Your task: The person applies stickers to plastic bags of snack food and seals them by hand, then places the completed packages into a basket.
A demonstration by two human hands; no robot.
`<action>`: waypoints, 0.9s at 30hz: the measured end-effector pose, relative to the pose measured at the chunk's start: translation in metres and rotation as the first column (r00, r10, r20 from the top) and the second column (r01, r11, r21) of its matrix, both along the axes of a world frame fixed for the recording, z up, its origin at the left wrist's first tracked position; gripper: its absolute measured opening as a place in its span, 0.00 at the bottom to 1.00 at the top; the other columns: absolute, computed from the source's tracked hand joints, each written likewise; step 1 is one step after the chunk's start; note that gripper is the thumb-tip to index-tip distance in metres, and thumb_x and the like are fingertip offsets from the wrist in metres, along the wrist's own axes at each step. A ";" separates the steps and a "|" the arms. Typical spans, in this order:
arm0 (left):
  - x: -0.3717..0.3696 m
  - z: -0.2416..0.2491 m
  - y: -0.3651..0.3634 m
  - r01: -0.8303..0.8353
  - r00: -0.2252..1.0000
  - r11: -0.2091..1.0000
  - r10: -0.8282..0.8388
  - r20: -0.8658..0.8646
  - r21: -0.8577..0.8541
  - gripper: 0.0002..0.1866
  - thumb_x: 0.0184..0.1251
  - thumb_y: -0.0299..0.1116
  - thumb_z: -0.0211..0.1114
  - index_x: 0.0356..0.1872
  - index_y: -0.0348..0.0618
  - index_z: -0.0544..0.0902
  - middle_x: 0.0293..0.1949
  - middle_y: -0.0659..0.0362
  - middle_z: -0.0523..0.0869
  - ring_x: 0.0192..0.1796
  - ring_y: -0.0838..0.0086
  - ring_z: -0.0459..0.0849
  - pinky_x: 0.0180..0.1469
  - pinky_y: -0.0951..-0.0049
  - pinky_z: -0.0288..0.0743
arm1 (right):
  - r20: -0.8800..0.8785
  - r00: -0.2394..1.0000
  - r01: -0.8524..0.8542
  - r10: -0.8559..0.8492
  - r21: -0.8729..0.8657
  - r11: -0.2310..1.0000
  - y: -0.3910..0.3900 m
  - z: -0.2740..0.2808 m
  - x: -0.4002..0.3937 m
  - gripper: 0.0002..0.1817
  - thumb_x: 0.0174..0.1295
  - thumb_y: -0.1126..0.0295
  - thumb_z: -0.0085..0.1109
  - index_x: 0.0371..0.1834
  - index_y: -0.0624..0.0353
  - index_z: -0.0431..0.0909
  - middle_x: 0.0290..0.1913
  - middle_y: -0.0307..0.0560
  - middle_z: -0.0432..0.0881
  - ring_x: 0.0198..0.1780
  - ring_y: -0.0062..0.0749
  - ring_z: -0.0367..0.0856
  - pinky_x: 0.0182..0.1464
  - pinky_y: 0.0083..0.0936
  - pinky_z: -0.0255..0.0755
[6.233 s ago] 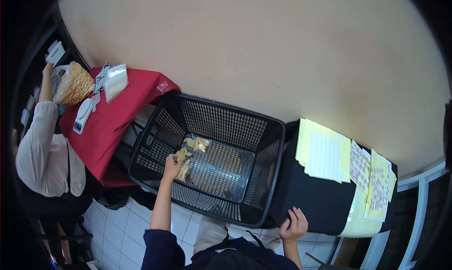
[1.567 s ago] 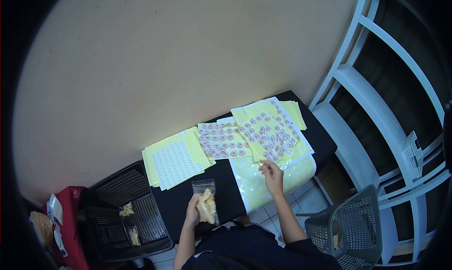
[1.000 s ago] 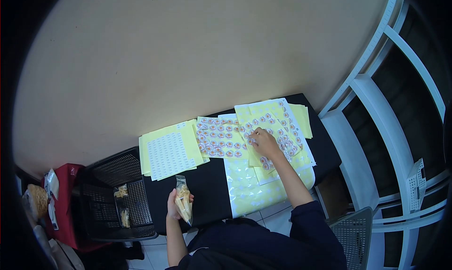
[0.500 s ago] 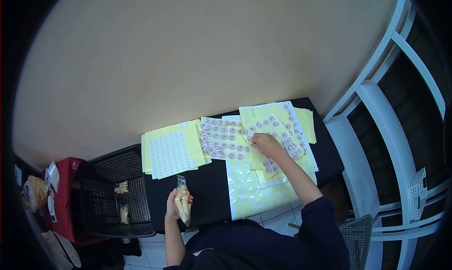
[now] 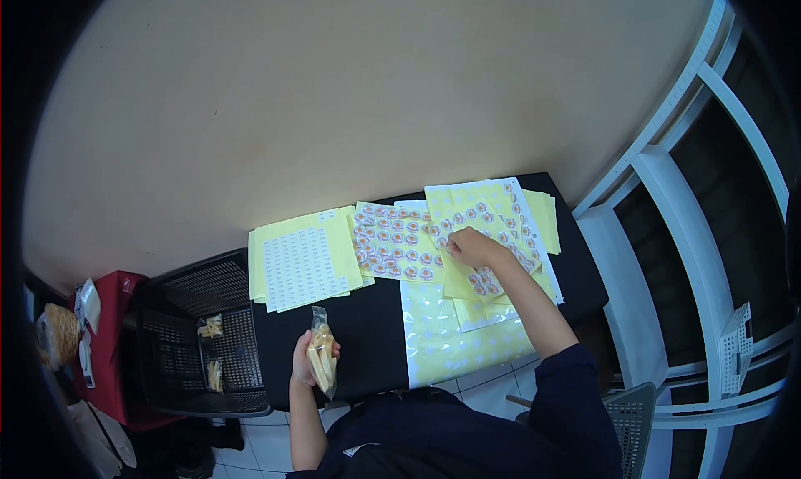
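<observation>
My left hand [image 5: 304, 360] is wrapped round a clear plastic bag of pale yellow stick-shaped snacks [image 5: 321, 355], held upright near the front edge of the black table [image 5: 367, 333]. Over the yellow sheets on the right, my right hand [image 5: 471, 247] has its fingers pinched together on a sticker sheet [image 5: 486, 285] printed with round orange-and-white labels. Whatever lies between those fingertips is hidden. Beside it on the left is another sheet of round stickers [image 5: 392, 239]. Farther left lies a sheet of small white printed labels [image 5: 300, 266] on yellow backing.
A black plastic basket [image 5: 242, 345] holding two snack bags [image 5: 214, 375] stands left of the table. Beyond it is a red-covered surface [image 5: 113, 337] with packages. White metal shelving [image 5: 688, 229] runs along the right, and a beige wall [image 5: 350, 95] rises behind.
The view has shifted slightly. My left hand still holds the snack bag, and my right hand stays pinched over the sticker sheet, its wrist a little turned.
</observation>
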State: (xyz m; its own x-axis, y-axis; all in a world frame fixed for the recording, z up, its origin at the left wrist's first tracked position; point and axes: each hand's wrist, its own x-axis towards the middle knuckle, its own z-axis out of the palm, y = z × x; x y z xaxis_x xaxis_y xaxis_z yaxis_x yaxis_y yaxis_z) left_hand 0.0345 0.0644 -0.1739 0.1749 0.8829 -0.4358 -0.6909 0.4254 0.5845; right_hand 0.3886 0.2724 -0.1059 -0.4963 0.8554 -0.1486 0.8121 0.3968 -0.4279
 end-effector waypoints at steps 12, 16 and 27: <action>0.013 0.021 0.003 -0.076 0.997 0.996 0.075 -0.031 -0.043 0.30 0.61 0.57 0.41 0.42 0.36 0.73 0.31 0.50 0.80 0.31 0.68 0.80 0.34 0.69 0.76 | -0.111 0.984 0.084 -0.140 -0.405 0.910 0.002 -0.004 0.011 0.09 0.46 0.67 0.53 0.23 0.63 0.71 0.27 0.48 0.77 0.28 0.30 0.75 0.33 0.26 0.69; 0.010 0.005 0.003 -0.026 1.000 0.982 0.024 0.008 0.189 0.31 0.53 0.45 0.53 0.55 0.33 0.64 0.44 0.47 0.76 0.45 0.62 0.78 0.48 0.63 0.73 | -0.351 0.924 0.049 -0.152 -0.287 0.957 -0.008 -0.008 0.019 0.10 0.47 0.68 0.59 0.22 0.61 0.68 0.28 0.43 0.76 0.27 0.20 0.73 0.32 0.20 0.69; 0.014 0.068 0.015 0.072 0.971 0.948 0.004 -0.238 0.310 0.33 0.55 0.23 0.60 0.60 0.40 0.52 0.54 0.52 0.69 0.55 0.70 0.71 0.58 0.72 0.64 | -0.773 0.626 0.025 -0.105 -0.114 0.993 -0.053 0.043 -0.095 0.07 0.55 0.74 0.55 0.30 0.62 0.66 0.27 0.37 0.72 0.28 0.16 0.72 0.33 0.16 0.68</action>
